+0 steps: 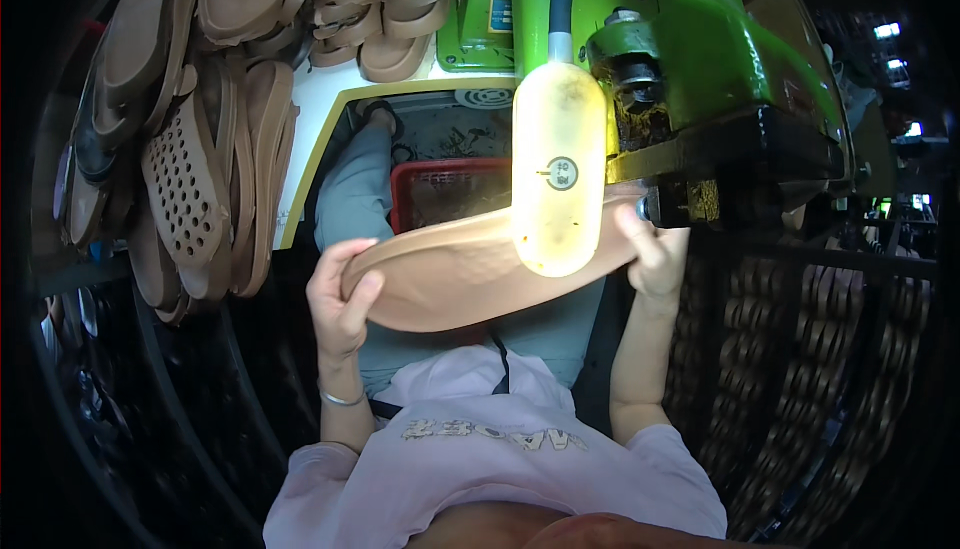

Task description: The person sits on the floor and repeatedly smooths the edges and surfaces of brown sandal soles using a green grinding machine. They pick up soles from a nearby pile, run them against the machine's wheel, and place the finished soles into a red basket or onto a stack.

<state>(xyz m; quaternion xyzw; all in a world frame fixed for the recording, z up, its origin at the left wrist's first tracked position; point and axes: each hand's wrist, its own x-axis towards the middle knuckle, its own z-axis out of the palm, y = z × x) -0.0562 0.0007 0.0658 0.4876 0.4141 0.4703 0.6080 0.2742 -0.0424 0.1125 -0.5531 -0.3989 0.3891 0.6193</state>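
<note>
Left hand (340,301) and right hand (654,257) grip a curved, tan, rubbery-looking shoe part (450,277) by its ends, apparently steadying it beneath an oblong, glowing lamp (558,219)

1. The lamp (558,174), left of the right grip (655,259), hides part of the brown piece (450,274).
2. Green machine (700,49), above that grip: cut off at the top.
3. Racked things (820,314), right of it: too small to tell.
</note>
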